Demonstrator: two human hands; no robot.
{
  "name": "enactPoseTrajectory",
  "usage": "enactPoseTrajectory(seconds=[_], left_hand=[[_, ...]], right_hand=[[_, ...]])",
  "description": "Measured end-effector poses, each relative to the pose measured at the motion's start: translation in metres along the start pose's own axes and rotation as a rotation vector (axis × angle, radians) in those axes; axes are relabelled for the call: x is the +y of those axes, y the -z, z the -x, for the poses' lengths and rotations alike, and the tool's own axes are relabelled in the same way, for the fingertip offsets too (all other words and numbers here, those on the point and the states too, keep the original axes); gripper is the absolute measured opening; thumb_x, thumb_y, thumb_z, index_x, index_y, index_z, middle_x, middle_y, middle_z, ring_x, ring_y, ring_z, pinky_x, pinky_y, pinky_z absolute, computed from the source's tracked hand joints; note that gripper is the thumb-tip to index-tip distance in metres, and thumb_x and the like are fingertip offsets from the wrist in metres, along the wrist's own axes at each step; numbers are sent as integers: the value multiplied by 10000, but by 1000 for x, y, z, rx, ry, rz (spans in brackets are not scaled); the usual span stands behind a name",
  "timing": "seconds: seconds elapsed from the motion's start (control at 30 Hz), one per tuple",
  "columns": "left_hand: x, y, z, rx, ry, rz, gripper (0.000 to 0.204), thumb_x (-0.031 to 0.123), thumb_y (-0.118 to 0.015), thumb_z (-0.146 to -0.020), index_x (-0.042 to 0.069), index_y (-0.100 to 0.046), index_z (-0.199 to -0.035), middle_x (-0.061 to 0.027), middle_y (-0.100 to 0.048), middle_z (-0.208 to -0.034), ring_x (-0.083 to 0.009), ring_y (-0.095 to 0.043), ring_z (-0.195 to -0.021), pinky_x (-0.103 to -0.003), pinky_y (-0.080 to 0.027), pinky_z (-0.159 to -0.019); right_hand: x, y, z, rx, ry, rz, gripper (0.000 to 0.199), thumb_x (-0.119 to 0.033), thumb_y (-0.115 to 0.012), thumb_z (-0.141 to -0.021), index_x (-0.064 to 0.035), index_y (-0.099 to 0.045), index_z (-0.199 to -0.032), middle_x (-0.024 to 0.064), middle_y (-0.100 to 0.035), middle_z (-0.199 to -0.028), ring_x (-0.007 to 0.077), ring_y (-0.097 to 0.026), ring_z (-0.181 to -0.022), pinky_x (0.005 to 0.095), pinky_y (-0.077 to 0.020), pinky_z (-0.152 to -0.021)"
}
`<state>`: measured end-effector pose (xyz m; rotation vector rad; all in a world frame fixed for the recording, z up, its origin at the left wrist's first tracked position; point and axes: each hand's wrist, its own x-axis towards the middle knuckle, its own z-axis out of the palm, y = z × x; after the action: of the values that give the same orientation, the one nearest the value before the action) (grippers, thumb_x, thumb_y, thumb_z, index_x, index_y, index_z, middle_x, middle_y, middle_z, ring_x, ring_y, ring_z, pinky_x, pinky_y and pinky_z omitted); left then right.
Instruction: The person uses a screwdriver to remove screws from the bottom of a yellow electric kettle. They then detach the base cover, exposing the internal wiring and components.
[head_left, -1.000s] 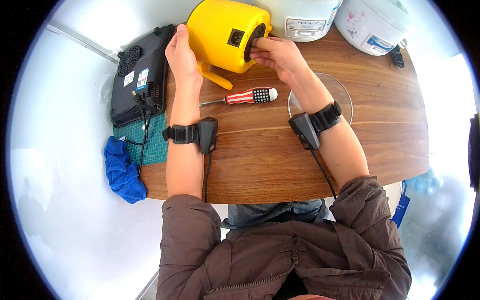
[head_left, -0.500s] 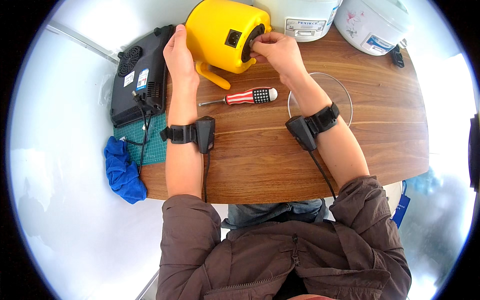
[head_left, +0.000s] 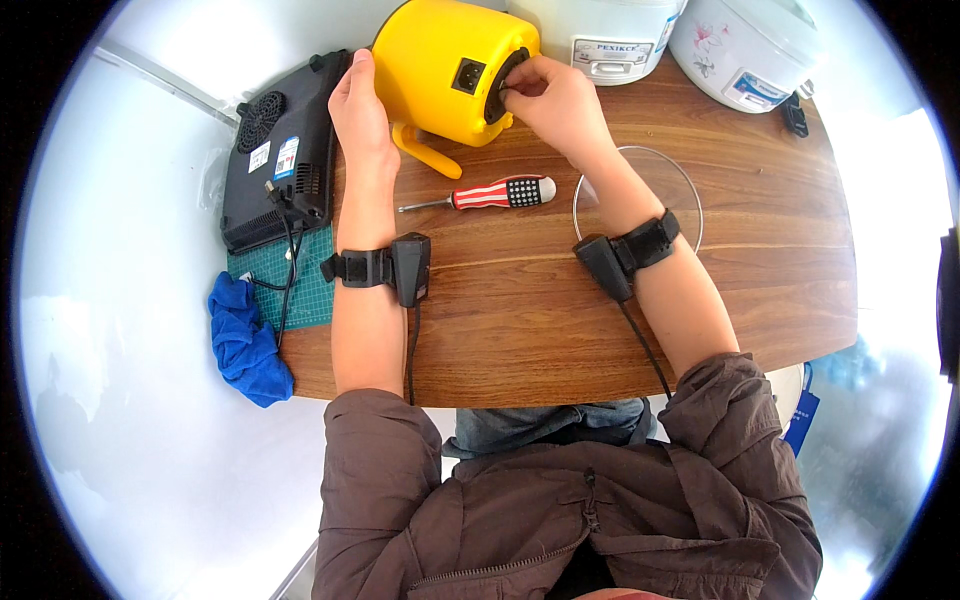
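A yellow electric pot (head_left: 430, 70) with a yellow handle lies on its side at the far edge of the table, its power socket facing up. My left hand (head_left: 362, 118) holds it at its left end, the thumb along the rim and the other fingers mostly hidden. At the other end, the thumb and fingertips of my right hand (head_left: 555, 105) are pinched together against the round black base plate (head_left: 497, 98). Whatever lies between those fingertips is too small to make out. Nearer to me, a screwdriver (head_left: 500, 193) with a red, white and black handle rests on the wood.
A black induction cooker (head_left: 275, 160) lies on the left, partly over a green cutting mat (head_left: 305, 290). A blue cloth (head_left: 245, 340) hangs at the table's edge. Two white rice cookers (head_left: 610, 40) stand at the back. A glass lid (head_left: 700, 200) lies under my right forearm.
The fingers and wrist of my right hand have turned slightly at the base plate. My left hand and the pot have hardly moved.
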<state>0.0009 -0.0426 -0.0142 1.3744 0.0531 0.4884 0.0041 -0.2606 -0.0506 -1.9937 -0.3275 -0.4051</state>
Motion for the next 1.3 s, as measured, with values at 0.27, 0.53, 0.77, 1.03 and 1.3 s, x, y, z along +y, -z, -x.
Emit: enactPoseTrajectory(seconds=[0.27,0.53,0.77,1.03,1.3], left_hand=[[-2,-1,1,10,-11,2,349,319,-559,-1085,19,-703,-1189,-36,-719,-1134,-124,-637,-1038,-314,-465,-945],[-5,0,1,-40,-30,35,337,304,-548,-1090,17,-699,-1182,-34,-722,-1126,-128,-651,-1026,-307,-478,-928],[-5,-2,1,-24,-31,25,332,297,-545,-1090,17,-699,-1180,-36,-722,-1128,-130,-650,-1033,-310,-479,-933],[-5,0,1,-28,-32,27,331,301,-555,-1086,20,-699,-1186,-37,-721,-1139,-131,-650,-1039,-313,-481,-935],[-5,0,2,-32,-22,26,342,314,-563,-1082,21,-700,-1194,-31,-720,-1137,-126,-644,-1039,-314,-480,-930]], right_hand=[[-5,4,-2,-218,-492,-589,306,-187,-690,-985,77,-700,-1139,120,-749,-999,170,-726,-910,281,-569,-818],[1,-1,-2,-142,-558,-706,242,-146,-720,-955,53,-708,-1092,94,-740,-961,157,-714,-893,273,-560,-786],[6,-5,-1,-42,-170,-187,264,-101,-739,-847,65,-717,-1051,126,-749,-894,162,-736,-824,277,-579,-751],[-8,5,-3,-192,-457,-458,263,-140,-661,-977,84,-688,-1113,137,-747,-1000,185,-731,-908,297,-584,-809],[-9,2,-1,-142,-445,-490,230,-126,-685,-970,69,-698,-1090,122,-744,-988,174,-726,-862,283,-584,-768]])
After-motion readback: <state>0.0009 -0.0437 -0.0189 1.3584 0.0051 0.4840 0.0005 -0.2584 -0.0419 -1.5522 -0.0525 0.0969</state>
